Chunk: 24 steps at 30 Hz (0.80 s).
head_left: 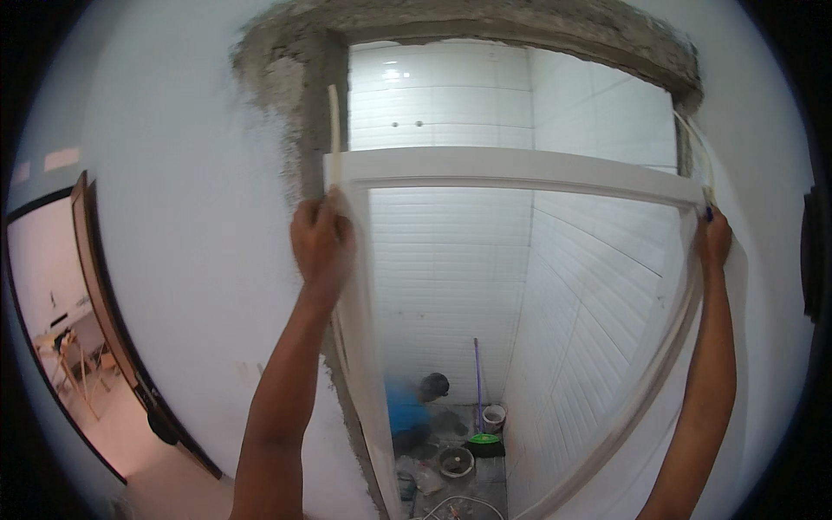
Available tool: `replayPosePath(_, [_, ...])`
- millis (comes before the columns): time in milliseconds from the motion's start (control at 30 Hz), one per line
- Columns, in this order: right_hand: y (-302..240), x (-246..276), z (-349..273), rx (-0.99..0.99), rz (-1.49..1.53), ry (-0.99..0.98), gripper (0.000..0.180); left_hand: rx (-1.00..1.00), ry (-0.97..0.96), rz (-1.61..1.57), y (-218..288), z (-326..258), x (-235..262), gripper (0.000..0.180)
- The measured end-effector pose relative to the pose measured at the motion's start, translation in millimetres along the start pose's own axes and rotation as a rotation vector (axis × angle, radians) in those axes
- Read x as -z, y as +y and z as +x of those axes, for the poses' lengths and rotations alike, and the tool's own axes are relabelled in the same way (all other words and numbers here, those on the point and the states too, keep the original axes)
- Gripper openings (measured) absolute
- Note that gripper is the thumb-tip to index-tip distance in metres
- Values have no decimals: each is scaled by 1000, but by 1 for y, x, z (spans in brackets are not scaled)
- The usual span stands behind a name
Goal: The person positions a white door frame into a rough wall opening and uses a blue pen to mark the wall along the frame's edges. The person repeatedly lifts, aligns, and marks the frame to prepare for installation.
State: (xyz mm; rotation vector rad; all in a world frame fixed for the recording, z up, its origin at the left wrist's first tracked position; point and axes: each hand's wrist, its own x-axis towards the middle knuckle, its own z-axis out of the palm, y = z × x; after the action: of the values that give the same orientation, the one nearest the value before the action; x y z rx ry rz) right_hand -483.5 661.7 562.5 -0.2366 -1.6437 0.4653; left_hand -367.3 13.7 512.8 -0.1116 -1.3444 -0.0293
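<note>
A white door frame (520,166) stands upright in front of a rough cement opening, its top bar lower than the top of the opening. My left hand (322,238) is closed on its left side, just below the upper corner. From that hand a thin pale strip (334,126) sticks upward; whether the fingers pinch it too is hard to see. At the upper right corner my right hand (716,238) grips the frame, fingers partly hidden. Another pale bent strip (700,147) rises beside it, with a small dark blue thing at the fingers.
Beyond the frame, a person in a blue shirt (407,407) bends low in a white-tiled room. Near them are a round basin (456,462), a white bucket (493,419) and a green-headed broom (484,440). At left, a brown door (113,295) opens onto another room.
</note>
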Motion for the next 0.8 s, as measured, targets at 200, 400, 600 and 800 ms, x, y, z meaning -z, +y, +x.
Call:
replayPosePath(200, [10,-4,5,17,3,-12,33,157,-82,-112,13,5,12,36])
replayPosePath(400, [28,-12,17,3,-64,-50,32,112,23,-131,16,18,8,29])
replayPosePath(600, [31,-14,17,-8,-49,-50,33,137,19,-130,13,18,2,23])
replayPosePath(800, [17,-21,10,-38,-48,53,36,167,-21,-94,-3,9,-4,20])
